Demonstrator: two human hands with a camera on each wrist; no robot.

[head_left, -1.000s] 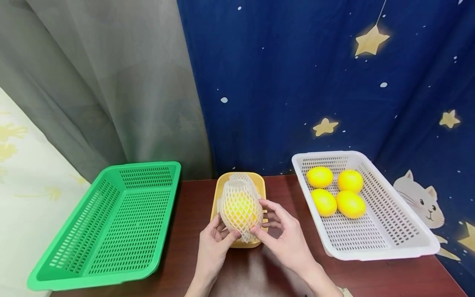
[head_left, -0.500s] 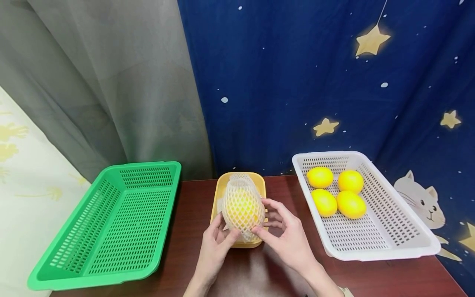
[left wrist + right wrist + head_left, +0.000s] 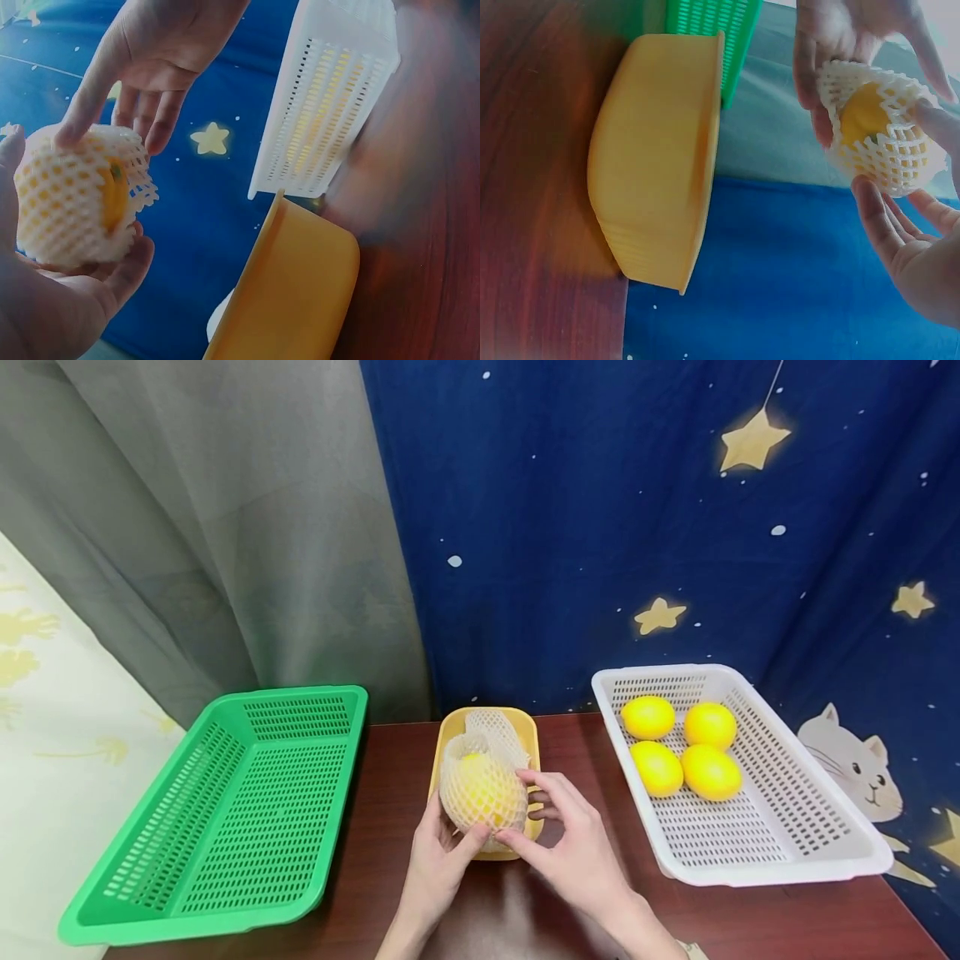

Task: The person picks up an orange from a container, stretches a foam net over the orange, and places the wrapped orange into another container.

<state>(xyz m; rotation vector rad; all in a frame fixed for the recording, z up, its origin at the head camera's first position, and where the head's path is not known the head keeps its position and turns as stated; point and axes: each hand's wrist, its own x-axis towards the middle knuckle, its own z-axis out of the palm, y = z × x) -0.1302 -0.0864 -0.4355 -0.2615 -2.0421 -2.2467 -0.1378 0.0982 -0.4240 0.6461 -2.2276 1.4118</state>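
Note:
A yellow lemon (image 3: 480, 783) in a white foam net sleeve (image 3: 56, 187) is held up between both hands, over the small yellow tub in the head view. My left hand (image 3: 437, 867) cups it from the left and below, thumb on its near side. With thumb and fingers, my right hand (image 3: 573, 852) grips the net from the right. In the right wrist view the net leaves part of the fruit's skin bare at one end. Behind it, more white foam netting (image 3: 495, 724) lies in the yellow tub (image 3: 447, 732).
On the left stands a green perforated basket (image 3: 255, 827). A white perforated basket (image 3: 720, 852) on the right bears several lemons (image 3: 711, 772). Both baskets and the tub sit on a dark red-brown table (image 3: 382, 793), with grey and blue curtains (image 3: 517, 568) behind.
The netted lemon has tilted and come slightly nearer to me, baring more of the netting in the tub behind it. My right thumb has shifted left along the net.

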